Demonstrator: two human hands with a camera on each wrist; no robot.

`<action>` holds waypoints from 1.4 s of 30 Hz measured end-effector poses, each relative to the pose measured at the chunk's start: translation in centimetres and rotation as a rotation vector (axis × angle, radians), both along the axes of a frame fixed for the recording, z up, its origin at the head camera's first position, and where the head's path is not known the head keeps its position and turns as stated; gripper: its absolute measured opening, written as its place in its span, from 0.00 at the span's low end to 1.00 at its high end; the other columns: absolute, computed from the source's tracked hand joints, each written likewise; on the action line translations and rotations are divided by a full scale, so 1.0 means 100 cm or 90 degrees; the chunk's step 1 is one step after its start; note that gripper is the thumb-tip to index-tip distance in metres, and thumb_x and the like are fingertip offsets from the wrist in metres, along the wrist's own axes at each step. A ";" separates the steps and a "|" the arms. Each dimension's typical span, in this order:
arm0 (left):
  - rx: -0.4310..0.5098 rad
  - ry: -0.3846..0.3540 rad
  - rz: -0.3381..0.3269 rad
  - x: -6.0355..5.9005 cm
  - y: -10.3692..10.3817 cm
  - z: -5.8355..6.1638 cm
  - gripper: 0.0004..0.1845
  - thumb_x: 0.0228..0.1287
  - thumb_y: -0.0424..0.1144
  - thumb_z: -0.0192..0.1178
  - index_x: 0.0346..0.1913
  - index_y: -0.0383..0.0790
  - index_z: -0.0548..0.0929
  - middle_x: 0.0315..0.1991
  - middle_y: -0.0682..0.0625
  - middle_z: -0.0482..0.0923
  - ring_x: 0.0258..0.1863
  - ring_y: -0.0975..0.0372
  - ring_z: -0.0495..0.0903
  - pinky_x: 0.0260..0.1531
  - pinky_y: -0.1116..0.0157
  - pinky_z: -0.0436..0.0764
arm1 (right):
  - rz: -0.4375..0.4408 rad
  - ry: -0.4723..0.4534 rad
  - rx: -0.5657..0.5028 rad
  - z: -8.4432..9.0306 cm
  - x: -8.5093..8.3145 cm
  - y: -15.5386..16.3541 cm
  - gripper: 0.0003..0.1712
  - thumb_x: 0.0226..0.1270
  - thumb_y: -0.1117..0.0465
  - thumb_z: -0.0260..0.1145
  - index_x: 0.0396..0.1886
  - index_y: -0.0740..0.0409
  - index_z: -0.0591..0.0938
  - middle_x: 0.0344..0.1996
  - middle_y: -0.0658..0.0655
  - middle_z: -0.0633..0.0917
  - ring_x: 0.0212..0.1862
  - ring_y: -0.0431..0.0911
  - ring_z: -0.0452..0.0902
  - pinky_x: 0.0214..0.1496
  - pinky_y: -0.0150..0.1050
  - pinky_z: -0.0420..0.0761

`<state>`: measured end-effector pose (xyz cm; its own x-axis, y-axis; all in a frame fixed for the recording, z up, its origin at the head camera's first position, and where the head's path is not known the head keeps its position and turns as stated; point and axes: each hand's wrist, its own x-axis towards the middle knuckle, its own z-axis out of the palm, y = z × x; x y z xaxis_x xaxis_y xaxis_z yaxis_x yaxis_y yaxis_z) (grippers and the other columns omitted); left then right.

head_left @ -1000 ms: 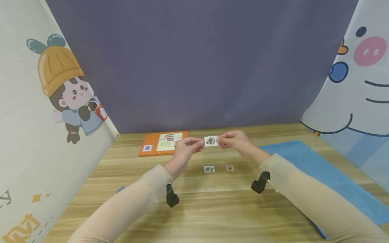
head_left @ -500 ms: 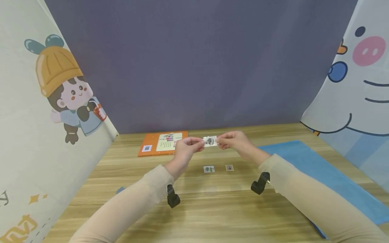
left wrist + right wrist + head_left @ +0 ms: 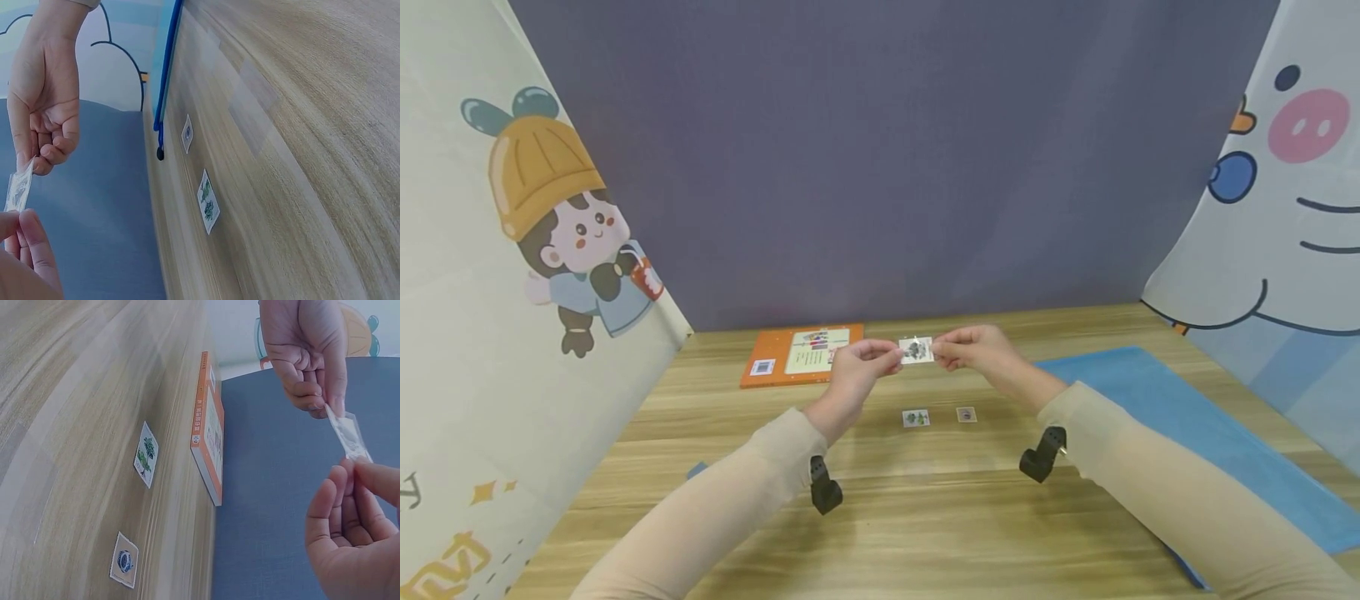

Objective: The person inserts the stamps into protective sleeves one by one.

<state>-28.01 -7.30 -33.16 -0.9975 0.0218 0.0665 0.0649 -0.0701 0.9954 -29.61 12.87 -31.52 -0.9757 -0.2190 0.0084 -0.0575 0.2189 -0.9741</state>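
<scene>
Between my two hands, raised over the table, is a small postage stamp (image 3: 916, 350) with a dark printed picture, in a shiny clear sleeve (image 3: 350, 436). My left hand (image 3: 852, 377) pinches its left edge between thumb and forefinger. The opposite edge is pinched the same way by my right hand (image 3: 983, 357); its other fingers curl loosely in the right wrist view. Below them, flat on the wood, lie a stamp with green trees (image 3: 915, 418) and a smaller stamp with a round blue-and-white object (image 3: 125, 560). Fingertips cover the held stamp's side edges.
An orange book (image 3: 767, 354) lies at the back left. To the right, a large flat blue item (image 3: 1187, 433) stretches along the table (image 3: 895, 533). Faint clear rectangles (image 3: 253, 103) lie on the wood. A blue corner (image 3: 697, 468) shows beside the left sleeve.
The held stamp has shifted slightly left and its tilt has changed, with its glare varying. Both hands keep their pinch, and the stamps on the table stay put.
</scene>
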 end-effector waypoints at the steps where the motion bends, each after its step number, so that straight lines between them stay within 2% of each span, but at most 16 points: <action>1: 0.001 -0.001 0.001 0.000 0.000 0.000 0.10 0.59 0.28 0.67 0.42 0.29 0.83 0.32 0.48 0.85 0.28 0.66 0.83 0.41 0.68 0.87 | 0.002 0.001 0.001 0.000 0.000 0.000 0.18 0.65 0.62 0.67 0.48 0.72 0.80 0.28 0.49 0.86 0.33 0.41 0.81 0.47 0.40 0.86; 7: -0.001 -0.003 0.013 0.001 -0.001 0.001 0.09 0.58 0.29 0.67 0.42 0.29 0.83 0.32 0.48 0.85 0.28 0.66 0.83 0.40 0.68 0.87 | 0.015 0.000 -0.012 0.002 0.002 0.000 0.19 0.65 0.62 0.67 0.51 0.71 0.79 0.31 0.52 0.87 0.34 0.41 0.83 0.47 0.39 0.87; 11: 0.003 -0.009 0.018 0.001 -0.003 0.002 0.10 0.58 0.29 0.67 0.42 0.29 0.83 0.31 0.48 0.85 0.27 0.66 0.83 0.40 0.68 0.87 | 0.043 0.019 -0.018 0.002 0.004 0.000 0.23 0.65 0.64 0.67 0.58 0.68 0.76 0.42 0.61 0.87 0.38 0.44 0.84 0.49 0.40 0.86; 16: 0.006 -0.021 0.019 0.001 -0.008 0.003 0.10 0.57 0.28 0.67 0.41 0.29 0.83 0.30 0.49 0.84 0.27 0.66 0.83 0.40 0.68 0.87 | 0.074 0.056 -0.016 0.001 0.004 -0.003 0.28 0.63 0.67 0.66 0.63 0.64 0.72 0.54 0.68 0.81 0.40 0.46 0.84 0.50 0.41 0.86; 24: 0.003 -0.019 0.011 0.001 -0.016 0.002 0.12 0.57 0.26 0.66 0.44 0.28 0.81 0.30 0.47 0.84 0.25 0.65 0.83 0.37 0.68 0.87 | 0.082 0.075 0.006 0.000 0.006 -0.013 0.29 0.59 0.71 0.67 0.62 0.66 0.73 0.56 0.68 0.79 0.39 0.46 0.84 0.48 0.40 0.86; 29: -0.006 -0.012 -0.010 0.003 -0.024 0.000 0.16 0.57 0.24 0.65 0.50 0.29 0.81 0.35 0.45 0.85 0.29 0.63 0.84 0.42 0.63 0.87 | 0.080 0.069 0.027 -0.001 0.009 -0.020 0.28 0.59 0.70 0.68 0.61 0.64 0.75 0.57 0.66 0.79 0.40 0.48 0.85 0.51 0.42 0.86; 31: -0.025 -0.006 -0.024 0.004 -0.028 0.000 0.18 0.57 0.25 0.66 0.52 0.32 0.81 0.39 0.43 0.84 0.32 0.62 0.84 0.46 0.60 0.86 | 0.082 0.064 0.030 -0.001 0.010 -0.022 0.28 0.59 0.70 0.68 0.61 0.63 0.76 0.58 0.65 0.79 0.41 0.50 0.85 0.53 0.44 0.85; 36: -0.137 0.024 -0.058 0.006 -0.040 -0.001 0.23 0.55 0.28 0.69 0.55 0.41 0.80 0.48 0.44 0.80 0.37 0.62 0.83 0.49 0.60 0.85 | 0.086 0.050 0.039 -0.004 0.013 -0.028 0.28 0.60 0.68 0.68 0.62 0.59 0.76 0.60 0.62 0.78 0.45 0.56 0.84 0.57 0.47 0.82; 39: -0.189 0.039 -0.070 0.007 -0.046 -0.001 0.26 0.53 0.28 0.71 0.57 0.41 0.80 0.49 0.45 0.79 0.38 0.62 0.83 0.48 0.62 0.85 | 0.090 0.039 0.034 -0.006 0.014 -0.032 0.29 0.59 0.68 0.68 0.62 0.59 0.76 0.59 0.62 0.78 0.42 0.54 0.85 0.54 0.44 0.84; 42: -0.210 0.040 -0.075 0.008 -0.052 -0.003 0.27 0.51 0.25 0.71 0.56 0.38 0.80 0.47 0.44 0.80 0.36 0.63 0.83 0.45 0.64 0.86 | 0.099 0.034 0.024 -0.009 0.014 -0.037 0.30 0.58 0.69 0.69 0.62 0.61 0.76 0.58 0.64 0.79 0.41 0.55 0.85 0.48 0.40 0.86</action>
<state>-27.19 -12.52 -33.41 -0.9811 0.1672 0.0976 0.1370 0.2433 0.9602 -28.20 9.20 -32.45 -0.9283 -0.3687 0.0486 -0.1452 0.2389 -0.9601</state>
